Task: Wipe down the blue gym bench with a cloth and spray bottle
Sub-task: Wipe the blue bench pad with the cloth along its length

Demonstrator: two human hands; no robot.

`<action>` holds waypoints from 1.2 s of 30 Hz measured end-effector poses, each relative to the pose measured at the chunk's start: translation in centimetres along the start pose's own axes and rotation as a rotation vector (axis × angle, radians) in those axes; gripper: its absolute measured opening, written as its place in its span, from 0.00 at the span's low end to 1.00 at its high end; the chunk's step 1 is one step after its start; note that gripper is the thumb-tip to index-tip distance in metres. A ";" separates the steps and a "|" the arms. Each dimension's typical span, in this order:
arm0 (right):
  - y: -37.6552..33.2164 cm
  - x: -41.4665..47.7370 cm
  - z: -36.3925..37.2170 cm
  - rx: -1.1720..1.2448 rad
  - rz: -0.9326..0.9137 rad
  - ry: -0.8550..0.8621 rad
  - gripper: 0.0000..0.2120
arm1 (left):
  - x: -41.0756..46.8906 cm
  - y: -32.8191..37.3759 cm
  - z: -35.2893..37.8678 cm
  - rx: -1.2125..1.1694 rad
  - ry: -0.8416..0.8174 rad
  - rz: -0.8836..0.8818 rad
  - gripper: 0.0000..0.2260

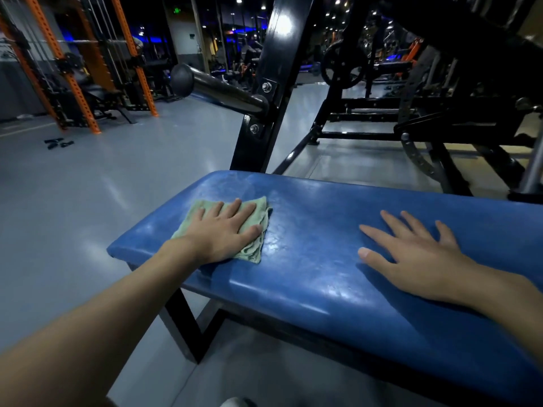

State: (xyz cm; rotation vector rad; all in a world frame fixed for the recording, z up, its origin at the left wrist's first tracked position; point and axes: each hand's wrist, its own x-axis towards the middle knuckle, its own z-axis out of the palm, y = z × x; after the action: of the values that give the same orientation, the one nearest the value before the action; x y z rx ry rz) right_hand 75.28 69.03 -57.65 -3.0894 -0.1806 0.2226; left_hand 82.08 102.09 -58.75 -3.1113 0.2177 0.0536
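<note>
Left hand (223, 230), fingers (235, 208) straight, presses green cloth (258, 212) flat on blue worktop (308, 259); right hand (420, 257), fingers spread, rests flat, holding nothing.

No legible text; the far green sign (176, 10) is blurred.

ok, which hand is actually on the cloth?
The left hand, fingers flat on the pale green cloth. The right hand lies spread on the bare blue padded gym bench, touching no cloth.
</note>
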 end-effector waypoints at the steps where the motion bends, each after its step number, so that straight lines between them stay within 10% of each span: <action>1: 1.2 -0.6 0.0 0.016 0.034 -0.009 0.33 | -0.2 0.9 0.0 0.000 0.000 0.013 0.36; 25: 10.2 -9.1 0.0 0.215 0.164 0.134 0.23 | -4.1 22.5 -0.5 -0.089 -0.025 0.374 0.31; 36: -3.0 -1.7 -0.3 0.375 -0.098 0.240 0.23 | -3.7 12.1 -2.0 -0.117 -0.012 0.278 0.24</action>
State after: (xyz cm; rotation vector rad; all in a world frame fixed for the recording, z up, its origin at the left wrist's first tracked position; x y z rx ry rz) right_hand 73.32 71.83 -56.92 -2.6964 -0.2478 -0.1067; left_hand 76.75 90.63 -56.86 -3.1692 0.6678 0.0928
